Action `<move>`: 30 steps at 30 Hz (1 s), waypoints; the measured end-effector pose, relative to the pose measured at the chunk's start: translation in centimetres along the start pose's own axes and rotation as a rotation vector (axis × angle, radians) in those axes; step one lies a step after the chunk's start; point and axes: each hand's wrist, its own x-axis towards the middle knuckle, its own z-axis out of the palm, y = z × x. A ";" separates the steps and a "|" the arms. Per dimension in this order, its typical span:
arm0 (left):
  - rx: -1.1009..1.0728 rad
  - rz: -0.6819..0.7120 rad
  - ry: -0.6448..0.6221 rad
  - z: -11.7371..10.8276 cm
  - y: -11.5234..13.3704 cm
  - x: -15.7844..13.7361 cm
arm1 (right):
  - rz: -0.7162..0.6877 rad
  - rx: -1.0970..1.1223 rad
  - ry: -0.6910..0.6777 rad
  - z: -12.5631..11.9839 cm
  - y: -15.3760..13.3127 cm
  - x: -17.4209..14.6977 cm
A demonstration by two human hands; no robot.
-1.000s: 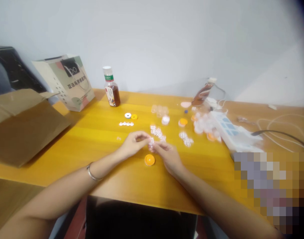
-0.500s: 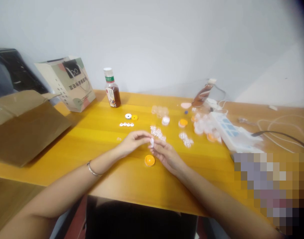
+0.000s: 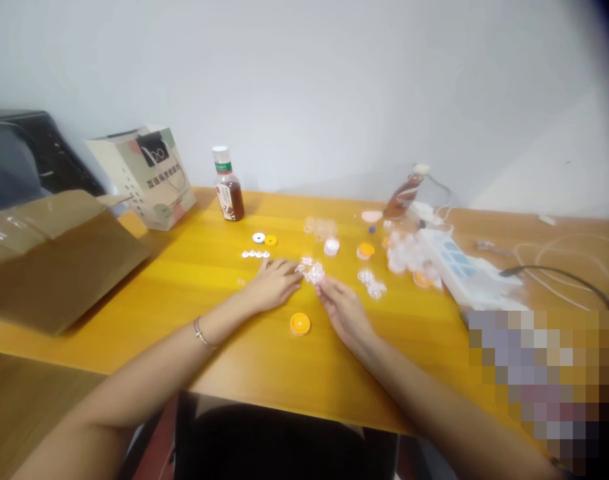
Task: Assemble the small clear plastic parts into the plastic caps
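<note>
Judged partway along, from layout alone. Counted as done, tentatively: four small white pieces point(image 3: 256, 254) lined up in a row just beyond the left hand point(image 3: 275, 285), with a white ring point(image 3: 258, 238) and a yellow ring point(image 3: 270, 241) side by side behind the row. Counted as left, also tentatively: a loose group of white patterned pieces point(image 3: 307, 261) between and just beyond the two hands, plus a second patterned cluster point(image 3: 372, 284) farther right on the tabletop point(image 3: 249, 377). Cannot give an exact count; too small and too blurred in both groups.

Grip, right hand point(image 3: 345, 312): pinched nearly closed at thumb and fingertips, apparently on a white patterned piece point(image 3: 315, 272) at the near edge of the central group. Cannot tell whether lifted clear or resting on neighbours. Grip, left hand: loosely open, fingers curved low over the tabletop, tips at the left edge of the same group. Cannot tell whether touching; nothing visibly held there.

Noted nearer than both hands, apart from each: an orange cup-like piece point(image 3: 300, 325), lying orange side up. Noted beyond the central group: a white round piece point(image 3: 331, 247), some clear round pieces point(image 3: 320, 229) and an orange-topped piece point(image 3: 365, 251). Read as waiting, as a guess only. Seen farther right: a heap of translucent pieces point(image 3: 404, 252), likewise loose. Cannot confirm any joining among the patterned pieces.
</note>
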 end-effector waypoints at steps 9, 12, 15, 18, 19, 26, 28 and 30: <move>-0.163 0.013 0.094 0.0 0.0 0.1 | -0.029 -0.028 0.033 -0.2 -0.1 0.2; -0.228 -0.026 0.143 0.2 -0.2 0.1 | -0.030 -0.035 0.024 -0.2 -0.2 0.2; -0.292 -0.117 0.195 0.3 -0.1 -0.1 | -0.025 -0.050 0.019 -0.1 -0.2 0.0; -0.332 -0.195 0.218 -0.1 0.2 -0.6 | -0.001 -0.037 0.005 0.1 -0.3 -0.2; -0.355 -0.195 0.213 -0.3 0.4 -0.7 | 0.012 -0.032 0.000 0.2 -0.3 -0.3; -0.452 0.001 0.121 -1.8 0.2 -1.4 | 0.139 -0.089 -0.060 0.3 -0.6 -0.6; -0.638 0.027 0.122 -2.2 0.0 -1.5 | 0.146 -0.120 -0.068 0.3 -0.6 -0.8; -0.809 0.040 0.144 -2.6 -0.1 -1.5 | 0.114 -0.137 -0.069 0.5 -0.5 -0.9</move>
